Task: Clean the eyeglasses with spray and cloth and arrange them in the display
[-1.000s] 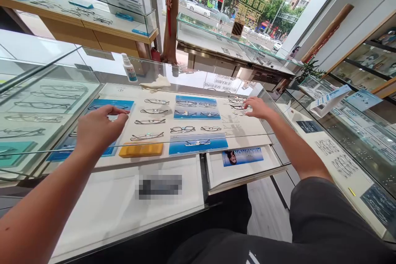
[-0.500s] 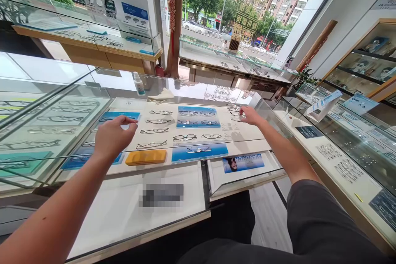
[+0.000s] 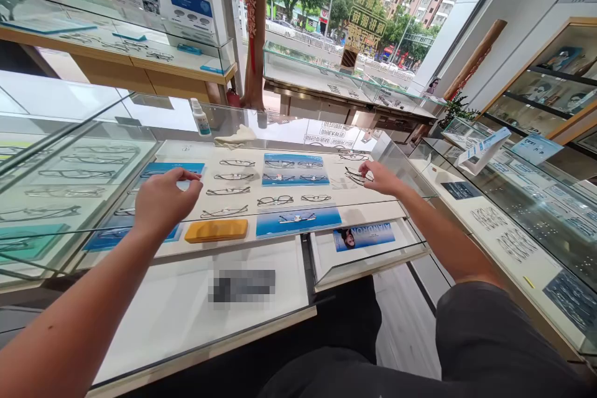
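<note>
My right hand [image 3: 380, 178] pinches a dark-framed pair of glasses [image 3: 355, 175] at the right end of the display case, just in front of another pair [image 3: 353, 155]. Over the left part of the case hovers my left hand [image 3: 165, 198], thumb and forefinger curled together; whether something thin is between them is too small to tell. Several pairs of glasses lie in rows between the hands, some on a blue card [image 3: 295, 180]. A yellow glasses case [image 3: 216, 231] rests near the front edge, beside a blue card [image 3: 305, 222] carrying one pair.
A spray bottle [image 3: 200, 118] and a pale cloth [image 3: 236, 137] are on the glass top at the back. An open drawer [image 3: 261, 323] juts out toward me. Another glass counter [image 3: 494, 199] with frames runs along the right.
The glasses at my right hand are now tilted and apart from the pair behind them. My left hand has shifted slightly left. The whole view has moved a little.
</note>
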`<action>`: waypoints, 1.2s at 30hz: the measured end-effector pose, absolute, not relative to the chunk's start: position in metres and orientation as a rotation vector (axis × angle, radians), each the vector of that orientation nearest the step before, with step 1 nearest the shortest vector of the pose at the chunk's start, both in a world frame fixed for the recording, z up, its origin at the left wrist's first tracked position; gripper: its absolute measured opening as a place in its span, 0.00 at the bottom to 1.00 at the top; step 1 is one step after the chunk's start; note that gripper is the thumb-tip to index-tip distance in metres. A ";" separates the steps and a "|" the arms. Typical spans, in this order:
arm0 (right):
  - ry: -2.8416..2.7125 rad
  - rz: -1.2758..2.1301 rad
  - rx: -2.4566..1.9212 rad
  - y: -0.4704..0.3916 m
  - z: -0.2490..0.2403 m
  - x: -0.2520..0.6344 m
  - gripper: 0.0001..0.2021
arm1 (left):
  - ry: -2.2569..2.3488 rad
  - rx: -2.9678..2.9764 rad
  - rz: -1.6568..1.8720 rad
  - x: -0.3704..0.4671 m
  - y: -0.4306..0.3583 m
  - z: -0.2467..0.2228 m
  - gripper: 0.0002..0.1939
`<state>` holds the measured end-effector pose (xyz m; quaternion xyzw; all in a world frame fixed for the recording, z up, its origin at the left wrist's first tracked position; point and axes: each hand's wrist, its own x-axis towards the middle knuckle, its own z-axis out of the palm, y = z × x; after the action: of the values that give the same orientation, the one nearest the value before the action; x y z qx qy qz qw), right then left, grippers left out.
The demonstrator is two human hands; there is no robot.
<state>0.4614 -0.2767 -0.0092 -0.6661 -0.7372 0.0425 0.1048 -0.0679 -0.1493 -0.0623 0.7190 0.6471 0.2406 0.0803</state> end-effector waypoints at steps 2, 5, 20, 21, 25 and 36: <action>-2.243 0.444 -1.823 -0.305 -0.001 0.447 0.17 | 1.945 2.172 0.697 -0.066 -0.149 -0.065 0.27; -2.349 0.755 -1.734 -0.340 -0.001 0.424 0.17 | 1.947 2.214 0.677 -0.064 -0.149 -0.067 0.28; -2.464 0.656 -2.218 -0.309 -0.107 0.467 0.15 | 2.026 2.190 0.695 -0.059 -0.155 -0.066 0.31; -2.450 0.597 -2.231 -0.300 -0.112 0.473 0.16 | 2.027 2.199 0.702 -0.059 -0.155 -0.067 0.31; -2.427 0.402 -2.219 -0.269 -0.133 0.494 0.19 | 2.037 2.204 0.720 -0.061 -0.156 -0.070 0.30; -2.442 0.123 -2.230 -0.201 -0.190 0.526 0.22 | 2.113 2.156 0.672 -0.061 -0.159 -0.063 0.33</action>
<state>0.5257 -0.2013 -0.1904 -0.6716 -0.7353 0.0369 -0.0836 -0.0606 -0.1594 -0.0631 0.6969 0.6831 0.2172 0.0247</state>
